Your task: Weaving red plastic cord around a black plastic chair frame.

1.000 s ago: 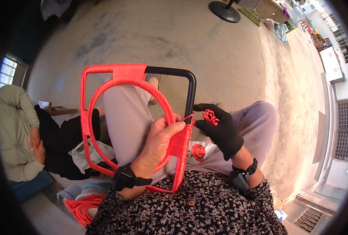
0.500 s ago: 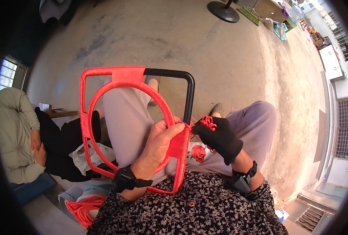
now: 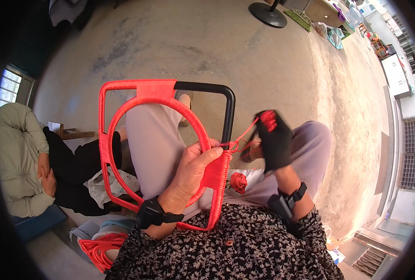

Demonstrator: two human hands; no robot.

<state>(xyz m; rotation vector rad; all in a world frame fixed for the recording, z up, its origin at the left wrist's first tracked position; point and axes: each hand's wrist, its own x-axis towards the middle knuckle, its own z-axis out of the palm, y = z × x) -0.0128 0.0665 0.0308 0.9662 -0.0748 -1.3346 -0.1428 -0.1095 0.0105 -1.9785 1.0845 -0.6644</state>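
One frame (image 3: 156, 89), right side pointing forward — my left hand (image 3: 194, 167) nearer, pinching it; right hand (image 3: 276, 142), apart rightward, curled round bunched cord (image 3: 268, 120).

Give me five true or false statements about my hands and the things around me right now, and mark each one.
1. The left hand holds the frame. True.
2. A strand of red cord runs between the right hand and the frame. True.
3. The right hand is bare. False: it wears a black glove.
4. The frame is wrapped in red all the way round. False: the black tube shows bare at its upper right corner.
5. A green broom lies to the right of the round black base. True.
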